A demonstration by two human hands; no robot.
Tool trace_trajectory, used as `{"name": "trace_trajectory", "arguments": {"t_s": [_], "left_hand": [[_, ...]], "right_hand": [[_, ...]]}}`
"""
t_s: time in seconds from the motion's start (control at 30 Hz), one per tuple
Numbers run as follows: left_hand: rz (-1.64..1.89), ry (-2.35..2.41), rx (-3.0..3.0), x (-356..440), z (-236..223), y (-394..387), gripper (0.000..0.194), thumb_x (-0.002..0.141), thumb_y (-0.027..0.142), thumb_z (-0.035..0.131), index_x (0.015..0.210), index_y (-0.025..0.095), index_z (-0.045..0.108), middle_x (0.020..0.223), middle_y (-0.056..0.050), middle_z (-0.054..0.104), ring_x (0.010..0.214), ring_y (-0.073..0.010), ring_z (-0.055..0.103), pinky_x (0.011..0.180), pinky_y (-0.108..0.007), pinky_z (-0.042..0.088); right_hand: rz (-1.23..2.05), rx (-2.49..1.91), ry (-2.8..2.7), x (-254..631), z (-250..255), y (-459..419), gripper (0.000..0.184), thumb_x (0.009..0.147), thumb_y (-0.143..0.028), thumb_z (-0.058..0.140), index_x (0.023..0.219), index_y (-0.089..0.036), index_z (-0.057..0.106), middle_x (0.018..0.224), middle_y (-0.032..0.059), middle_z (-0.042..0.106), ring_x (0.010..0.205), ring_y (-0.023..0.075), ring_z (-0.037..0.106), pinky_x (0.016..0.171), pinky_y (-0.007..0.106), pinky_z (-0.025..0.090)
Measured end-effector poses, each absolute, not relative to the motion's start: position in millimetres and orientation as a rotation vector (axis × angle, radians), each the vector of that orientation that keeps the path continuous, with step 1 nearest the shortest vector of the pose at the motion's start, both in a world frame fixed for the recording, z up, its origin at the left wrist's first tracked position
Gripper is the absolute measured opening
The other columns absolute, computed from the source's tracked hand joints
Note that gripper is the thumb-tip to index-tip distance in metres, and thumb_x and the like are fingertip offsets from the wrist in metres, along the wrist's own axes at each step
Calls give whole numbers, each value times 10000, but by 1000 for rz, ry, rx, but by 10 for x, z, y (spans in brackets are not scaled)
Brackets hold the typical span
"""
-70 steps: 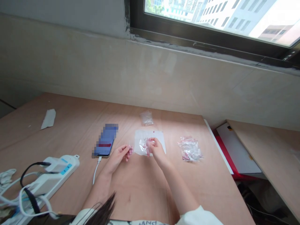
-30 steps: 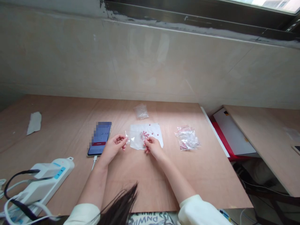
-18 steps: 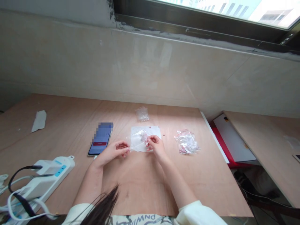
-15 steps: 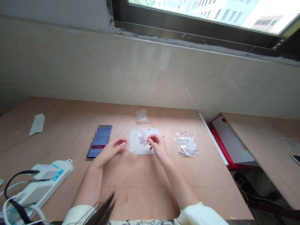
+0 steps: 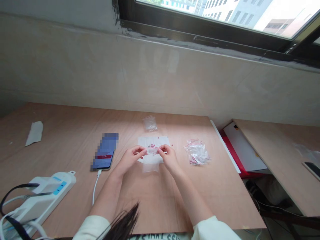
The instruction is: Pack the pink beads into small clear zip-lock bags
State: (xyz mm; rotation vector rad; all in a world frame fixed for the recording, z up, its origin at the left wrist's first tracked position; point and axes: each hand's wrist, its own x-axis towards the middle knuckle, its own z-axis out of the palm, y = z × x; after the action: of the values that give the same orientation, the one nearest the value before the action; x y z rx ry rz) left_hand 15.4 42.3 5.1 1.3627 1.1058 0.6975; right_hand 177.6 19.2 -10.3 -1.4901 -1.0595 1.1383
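A small clear plastic bag (image 5: 151, 151) is stretched between my two hands over a white sheet of paper (image 5: 141, 142). My left hand (image 5: 131, 158) pinches its left end, and my right hand (image 5: 169, 157) pinches the right end. Just beyond the bag, small pink and red bead-like pieces (image 5: 152, 145) lie on the paper. One red piece (image 5: 158, 137) sits near the sheet's far edge, another (image 5: 172, 145) on the table just right of it. A flat clear plastic piece (image 5: 150, 167) overlaps the paper's near edge.
Right of the paper is a pile of clear bags (image 5: 197, 154) with pink pieces inside. Clear bags (image 5: 150, 123) lie behind it. To the left are a phone (image 5: 105, 155) on a white cable, a power strip (image 5: 51, 196) and a white scrap (image 5: 34, 132).
My left hand has moved right and now pinches the bag together with my right hand. The bag, earlier slanting from my right fingers, is stretched level. The view has shifted slightly.
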Motion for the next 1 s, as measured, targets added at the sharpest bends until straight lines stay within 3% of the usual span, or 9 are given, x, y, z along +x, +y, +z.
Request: {"name": "trace_trajectory", "arguments": {"t_s": [0.13, 0.3, 0.5, 0.7, 0.83, 1.0], "left_hand": [[743, 1137, 1369, 160, 84, 440, 214, 664, 358, 555, 673, 147, 596, 679, -10, 596, 652, -135, 537, 611, -225, 400], [764, 1105, 1301, 190, 161, 489, 201, 658, 340, 564, 680, 143, 595, 684, -13, 601, 651, -139, 542, 599, -225, 401], [632, 991, 1370, 219, 212, 511, 224, 695, 352, 527, 661, 145, 608, 682, -15, 596, 642, -132, 527, 575, -214, 384], [656, 1018, 1459, 272, 133, 468, 268, 694, 379, 517, 626, 142, 619, 680, -32, 624, 701, -162, 544, 644, -238, 393], [621, 1050, 1439, 224, 96, 413, 279, 698, 395, 503, 651, 145, 616, 705, -25, 624, 698, -154, 543, 637, -230, 399], [737, 1147, 1394, 154, 88, 460, 273, 689, 393, 502, 601, 144, 572, 624, -8, 589, 643, -145, 534, 612, -232, 399]], "right_hand": [[1091, -1486, -1050, 1734, -69, 224, 97, 633, -253, 511, 579, -179, 479, 579, -18, 512, 571, 118, 477, 567, 238, 362], [1300, -1341, -1046, 1741, -54, 280, 149, 635, -315, 539, 648, -171, 506, 629, 4, 558, 594, 128, 501, 585, 250, 372], [1203, -1440, -1104, 1769, -23, 313, 87, 600, -209, 556, 548, -166, 502, 551, -21, 513, 528, 106, 450, 536, 229, 331], [1305, -1342, -1105, 1767, -26, 210, 139, 639, -288, 556, 595, -157, 553, 623, 4, 571, 626, 127, 497, 604, 239, 351], [1236, -1450, -1006, 1748, -27, 201, 158, 591, -278, 589, 523, -154, 518, 539, -12, 533, 555, 115, 463, 565, 237, 340], [1371, -1386, -1084, 1691, -97, 160, 210, 633, -360, 566, 623, -150, 561, 620, 12, 567, 566, 111, 470, 528, 226, 334]]}}
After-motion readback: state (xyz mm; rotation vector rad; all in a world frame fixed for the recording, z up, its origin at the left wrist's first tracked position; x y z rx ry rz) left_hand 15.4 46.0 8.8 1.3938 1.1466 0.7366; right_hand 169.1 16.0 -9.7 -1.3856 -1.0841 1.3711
